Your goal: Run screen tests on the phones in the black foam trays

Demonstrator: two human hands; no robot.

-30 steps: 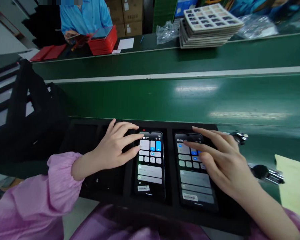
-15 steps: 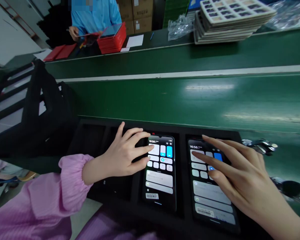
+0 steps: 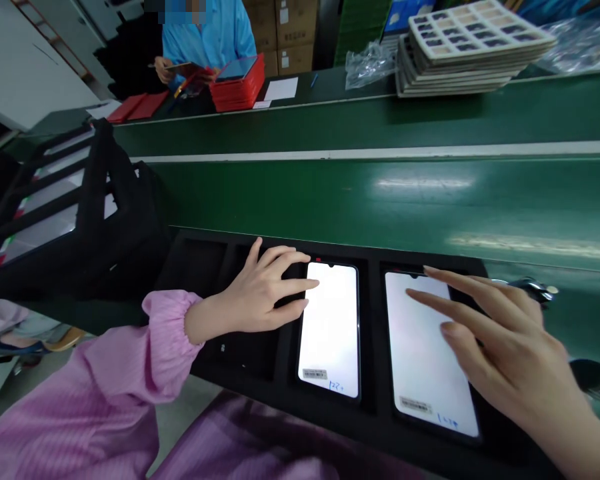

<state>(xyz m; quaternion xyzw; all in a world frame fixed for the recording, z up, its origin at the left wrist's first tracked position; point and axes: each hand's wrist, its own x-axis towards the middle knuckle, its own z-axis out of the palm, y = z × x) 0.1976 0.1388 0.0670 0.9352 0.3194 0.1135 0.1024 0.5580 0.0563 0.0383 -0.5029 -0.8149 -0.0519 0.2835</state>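
Two smartphones lie face up in recesses of a black foam tray (image 3: pixel 240 353). Both screens glow plain white, and each has a barcode label and blue handwriting near its lower end. My left hand (image 3: pixel 263 293) rests beside the left phone (image 3: pixel 329 330), with its fingertips touching the phone's upper left edge. My right hand (image 3: pixel 500 340) lies over the right phone (image 3: pixel 427 353), its fingertips on the upper screen. Neither hand grips anything. A pink sleeve (image 3: pixel 115 380) covers my left forearm.
A green conveyor belt (image 3: pixel 380 200) runs behind the tray, with metal fittings (image 3: pixel 533 288) at its right. A black rack (image 3: pixel 80 207) stands left. Beyond the belt, a stack of trays (image 3: pixel 460 60) lies at right, and a blue-sleeved co-worker (image 3: pixel 207 40) handles red cases (image 3: pixel 237 87).
Both phone screens have turned from dark with control panels to plain white. The whole scene has shifted rightward in view, and both hands remain at the phones.
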